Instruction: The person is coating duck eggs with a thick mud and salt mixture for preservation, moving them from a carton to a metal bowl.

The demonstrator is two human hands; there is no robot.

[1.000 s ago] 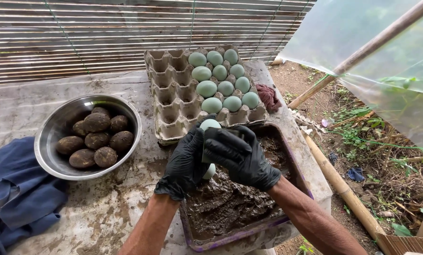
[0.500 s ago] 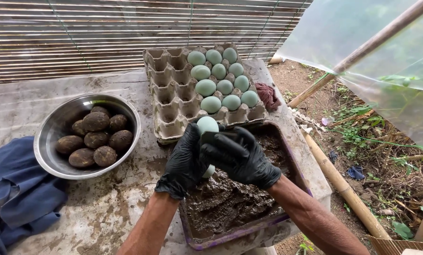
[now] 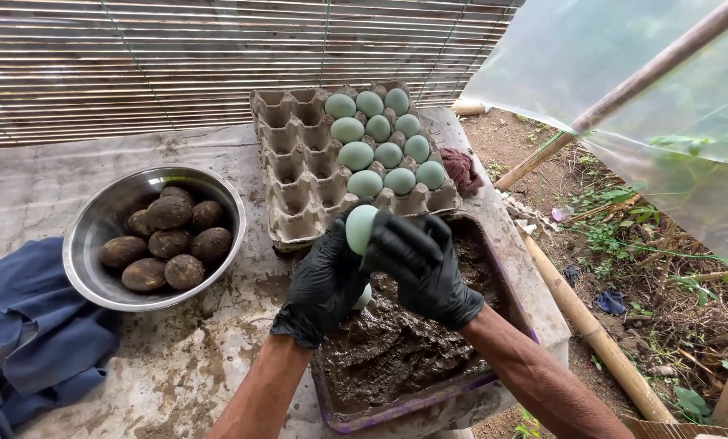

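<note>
1. A blue cloth (image 3: 22,341) lies at the far left of the counter (image 3: 193,366).
2. Beside it, a steel bowl (image 3: 95,244) contains mud-coated eggs (image 3: 169,244).
3. The left hand (image 3: 323,284), in a black glove, has its grip closed around a pale green egg (image 3: 361,228) above the mud tray (image 3: 429,402); a second egg seems to be lower in the palm, but it is mostly hidden.
4. The right hand (image 3: 425,268), also gloved, presses on the same egg, its grip closed on it.
5. Behind, a cardboard egg carton (image 3: 299,171) holds green eggs (image 3: 380,150) in its right half.
</note>
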